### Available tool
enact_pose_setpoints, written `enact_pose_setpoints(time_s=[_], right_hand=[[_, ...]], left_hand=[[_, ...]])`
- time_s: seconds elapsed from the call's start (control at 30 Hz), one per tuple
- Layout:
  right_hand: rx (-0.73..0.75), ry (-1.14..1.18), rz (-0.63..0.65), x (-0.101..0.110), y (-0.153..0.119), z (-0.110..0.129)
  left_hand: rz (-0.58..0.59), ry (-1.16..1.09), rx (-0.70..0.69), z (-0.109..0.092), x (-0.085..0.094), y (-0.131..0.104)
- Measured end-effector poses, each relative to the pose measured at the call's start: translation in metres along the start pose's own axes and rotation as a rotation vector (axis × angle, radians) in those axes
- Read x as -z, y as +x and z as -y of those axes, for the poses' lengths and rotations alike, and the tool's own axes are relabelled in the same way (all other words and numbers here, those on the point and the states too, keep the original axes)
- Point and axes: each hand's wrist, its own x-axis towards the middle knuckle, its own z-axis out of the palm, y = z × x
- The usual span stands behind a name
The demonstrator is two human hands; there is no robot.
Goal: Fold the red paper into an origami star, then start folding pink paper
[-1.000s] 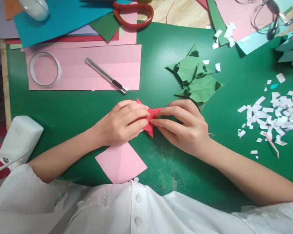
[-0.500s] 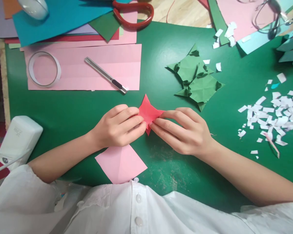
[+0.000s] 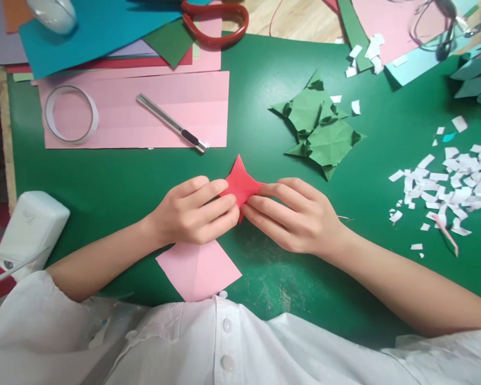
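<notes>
A red folded paper (image 3: 242,184) with pointed corners is between my two hands, over the green table. My left hand (image 3: 196,209) pinches its left side, fingers closed on it. On its right side, my right hand (image 3: 294,214) grips the right point and lower edge with closed fingers. My thumbs are hidden beneath. Just below my left hand lies a pink paper square (image 3: 202,272), partly covered by that hand. Two green folded paper pieces (image 3: 332,144) rest beyond my right hand, touching each other.
A pink strip (image 3: 116,128) bears a tape roll (image 3: 93,125) and a cutter (image 3: 164,117). Red-handled scissors (image 3: 242,29) and coloured sheets (image 3: 84,40) lie at the back. White paper scraps (image 3: 457,179) are at right, a white power adapter (image 3: 34,230) at left.
Both hands and the red paper have shifted very slightly; its lower point now shows less beside the right fingertips. The hold is unchanged. The view has moved a little.
</notes>
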Motion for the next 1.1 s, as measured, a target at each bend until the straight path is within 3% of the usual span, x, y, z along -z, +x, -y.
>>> enact_pose_setpoints(time_s=[0.3, 0.63, 0.87, 1.1], right_hand=[[-0.027, 0.019, 0.010, -0.001, -0.002, 0.000], [-0.041, 0.035, 0.024, -0.004, -0.001, 0.001], [-0.136, 0.051, 0.051, -0.005, -0.002, 0.005], [-0.301, 0.178, 0.069, -0.006, -0.001, 0.012]], left_hand=[[0.007, -0.114, 0.182, -0.008, -0.004, -0.002], [0.006, -0.093, 0.125, -0.004, -0.003, -0.002], [0.033, -0.065, 0.152, -0.008, -0.004, -0.001], [0.111, -0.112, 0.264, -0.016, 0.000, 0.005]])
